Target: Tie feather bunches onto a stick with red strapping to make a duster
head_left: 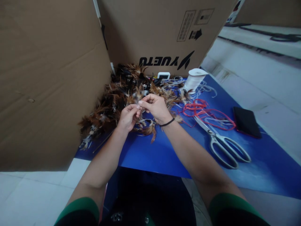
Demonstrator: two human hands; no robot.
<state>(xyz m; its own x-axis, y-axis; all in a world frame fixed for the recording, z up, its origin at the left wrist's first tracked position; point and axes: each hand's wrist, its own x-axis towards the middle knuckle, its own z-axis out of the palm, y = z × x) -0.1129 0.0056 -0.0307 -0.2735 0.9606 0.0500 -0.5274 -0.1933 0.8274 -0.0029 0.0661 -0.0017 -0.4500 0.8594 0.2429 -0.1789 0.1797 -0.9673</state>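
My left hand (129, 116) and my right hand (155, 108) meet over the near edge of a feather heap (117, 97). Thumb and fingers of both are pinched together, the fingertips touching or almost so. Whatever sits between them is too small or hidden to make out. Brown, black and pale feathers lie behind and to the left of the hands. Just below the fingers, a brown feather (150, 130) rests on the blue tabletop (150, 157), beside a thin whitish loop.
Right of my hands lie red ribbon (195, 107), large scissors (218, 138) and a black flat case (246, 122). A white ribbon spool (194, 80) and a small white device (164, 75) stand farther back. Cardboard walls (150, 31) rise behind and to the left.
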